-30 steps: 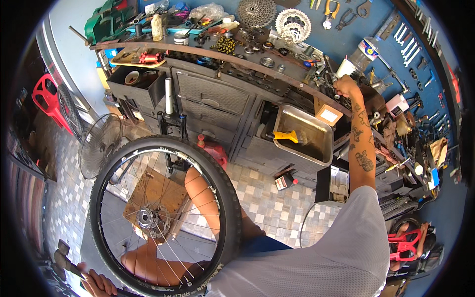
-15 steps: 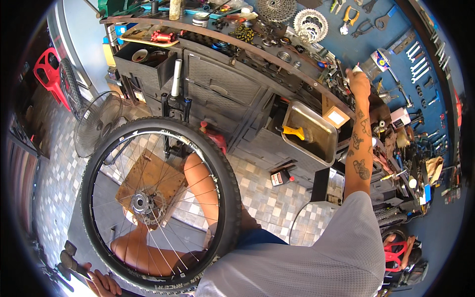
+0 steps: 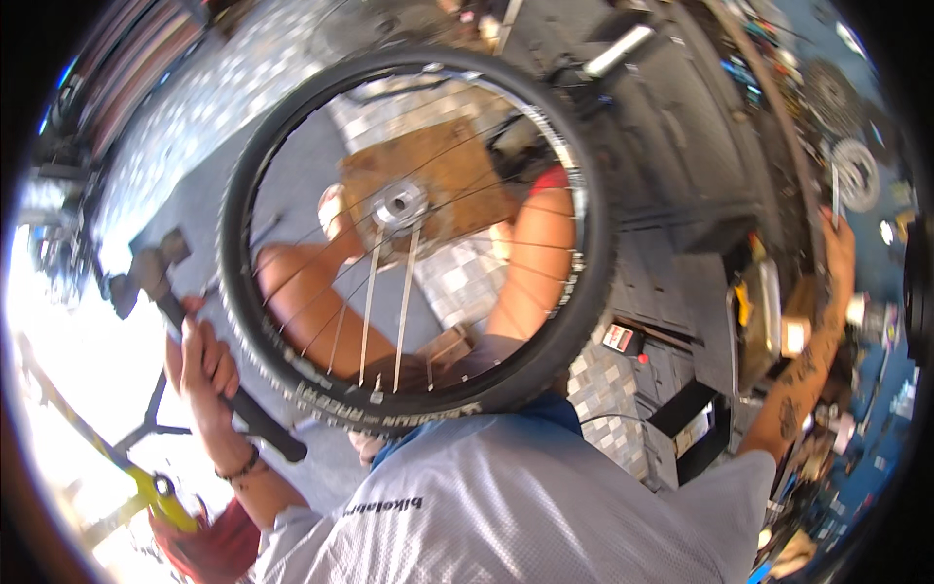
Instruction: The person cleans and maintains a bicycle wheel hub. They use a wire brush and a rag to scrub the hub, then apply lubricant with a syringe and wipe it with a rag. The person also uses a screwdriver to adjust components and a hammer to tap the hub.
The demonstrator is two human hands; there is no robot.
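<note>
Far left, in the glare, a yellow-green bicycle frame [image 3: 170,501] catches the light, and just beside it comes the dark hammer [image 3: 153,273], head up, handle slanting down to the right. The left hand [image 3: 204,368] has that handle wrapped in a firm grip, knuckles clear of the tyre, with a dark band round the wrist. Centre stage, the bicycle wheel [image 3: 400,202] takes up the middle of the view, its lower rim by the person's lap, both bare legs [image 3: 535,248] showing through the spokes, and a wooden board [image 3: 428,161] sitting beyond them. Up and right, a silver tube [image 3: 620,51] leans out near the cabinets; below it, a dark bottle [image 3: 621,340] with a red cap stands out against the floor tiles. Across to a cardboard box [image 3: 795,336], and just above it the right hand [image 3: 839,243], arm stretched to the bench, fingers clenched on a slim pale rod [image 3: 836,187], too blurred to identify. Rightmost, a toothed bicycle sprocket [image 3: 858,176], well apart from the wheel.
</note>
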